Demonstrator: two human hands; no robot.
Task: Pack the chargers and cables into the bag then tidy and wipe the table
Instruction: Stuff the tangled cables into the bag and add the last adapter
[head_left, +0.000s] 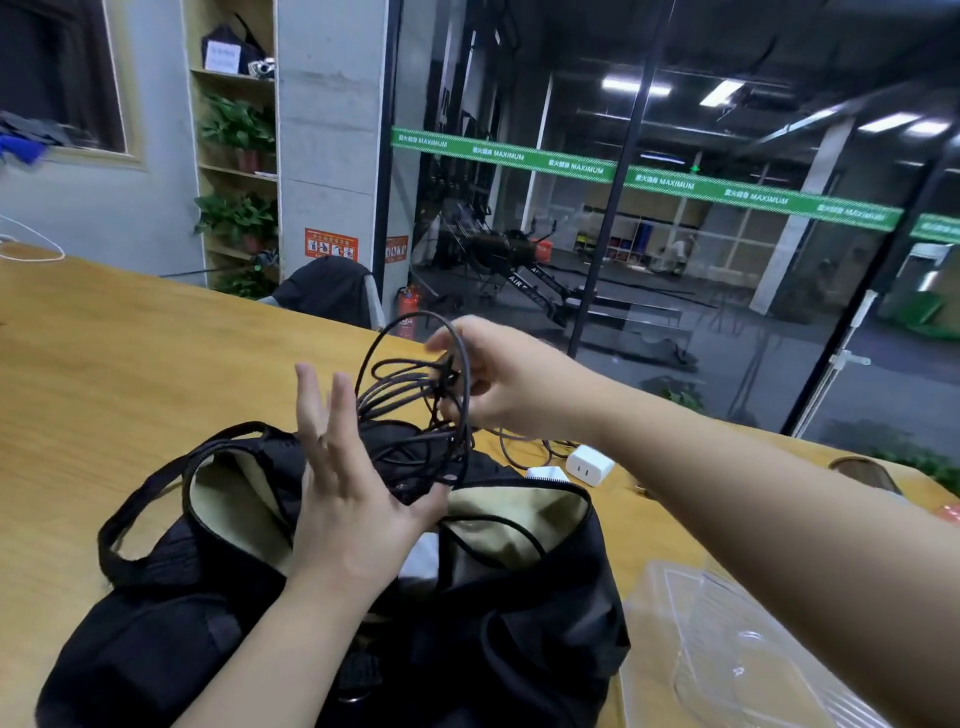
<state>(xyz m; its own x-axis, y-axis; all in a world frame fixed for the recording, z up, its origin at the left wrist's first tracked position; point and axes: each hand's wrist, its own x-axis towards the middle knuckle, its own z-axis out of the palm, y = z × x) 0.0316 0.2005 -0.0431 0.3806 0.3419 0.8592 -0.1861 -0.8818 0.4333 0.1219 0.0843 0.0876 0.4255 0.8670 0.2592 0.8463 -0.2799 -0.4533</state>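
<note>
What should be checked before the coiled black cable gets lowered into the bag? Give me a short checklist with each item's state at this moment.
1. Right hand grips the black cable: ok, fingers curl round the bundle.
2. Cable coiled tidily: not ok, loops splay loosely.
3. Black bag mouth open under the cable: ok, tan lining shows.
4. Left hand free to guide loops: ok, fingers straight, against the strands.
5. White chargers packed: not ok, they lie on the table behind the bag.
6. Room left inside the bag: cannot tell, the hand and cable hide the interior.
</note>
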